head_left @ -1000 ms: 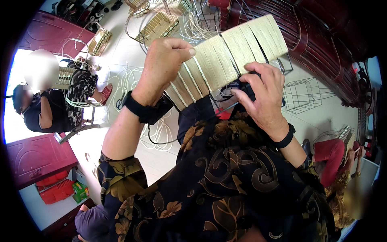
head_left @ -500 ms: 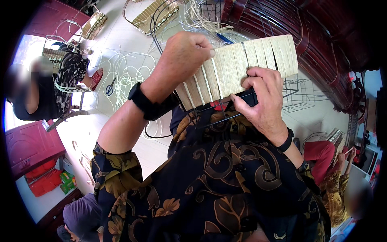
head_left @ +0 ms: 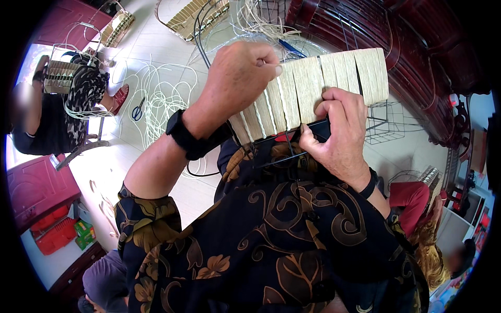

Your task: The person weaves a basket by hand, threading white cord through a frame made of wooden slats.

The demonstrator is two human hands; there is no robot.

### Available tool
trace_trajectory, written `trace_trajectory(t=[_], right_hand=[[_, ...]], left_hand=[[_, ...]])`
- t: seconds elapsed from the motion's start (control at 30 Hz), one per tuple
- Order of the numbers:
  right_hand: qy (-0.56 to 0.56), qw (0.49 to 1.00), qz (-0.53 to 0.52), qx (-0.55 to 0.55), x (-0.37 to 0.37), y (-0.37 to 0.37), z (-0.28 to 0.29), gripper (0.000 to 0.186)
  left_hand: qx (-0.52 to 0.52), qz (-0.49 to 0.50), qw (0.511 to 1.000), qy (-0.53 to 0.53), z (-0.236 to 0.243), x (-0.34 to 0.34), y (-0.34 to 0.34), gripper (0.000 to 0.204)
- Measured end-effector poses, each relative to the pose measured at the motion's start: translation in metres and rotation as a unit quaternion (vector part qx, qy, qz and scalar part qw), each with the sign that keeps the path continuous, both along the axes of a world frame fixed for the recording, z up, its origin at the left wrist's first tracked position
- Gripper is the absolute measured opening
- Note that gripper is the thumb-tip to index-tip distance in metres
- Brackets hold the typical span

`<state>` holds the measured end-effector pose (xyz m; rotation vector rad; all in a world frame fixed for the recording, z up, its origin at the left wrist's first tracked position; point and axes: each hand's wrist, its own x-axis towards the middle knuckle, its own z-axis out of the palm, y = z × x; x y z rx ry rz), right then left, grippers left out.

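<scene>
A basket frame of black wire has a band of flat pale strips wrapped side by side, tilted across my lap. Several white twisted cords run between the strips on its left half, and dark gaps show between some strips farther right. My left hand is at the band's upper edge, thumb and fingers pinched by the top end of a cord; what lies in the pinch is hidden. My right hand grips the lower edge, thumb at the rim and bent fingers on the strips. Black wire sticks out beneath.
Loose pale cord lies tangled on the tiled floor beside scissors. Part-made baskets stand at the back. A dark red carved wooden bench rises close at the right, near an empty wire frame. Other people sit left and right.
The band has shifted slightly right and down, and a dark gap shows beside the rightmost cord. My left hand has edged right, still pinched. My right hand keeps its grip.
</scene>
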<state>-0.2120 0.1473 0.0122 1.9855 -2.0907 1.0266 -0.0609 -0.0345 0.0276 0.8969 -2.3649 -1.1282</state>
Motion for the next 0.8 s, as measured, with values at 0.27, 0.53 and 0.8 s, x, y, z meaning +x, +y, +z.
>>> trace_trajectory(t=[0.27,0.53,0.8], right_hand=[[-0.026,0.999,0.027,-0.003,-0.011,0.003,-0.003,0.035],[-0.230,0.947,0.225,-0.009,-0.030,0.047,-0.006,0.012],[-0.248,0.915,0.261,0.185,-0.028,0.063,-0.042,0.055]], left_hand=[[0.144,-0.049,0.987,-0.043,0.011,-0.004,-0.021,0.012],[0.322,-0.016,0.946,-0.045,0.003,-0.011,-0.030,0.014],[0.408,-0.058,0.909,-0.058,0.007,-0.023,-0.050,0.013]])
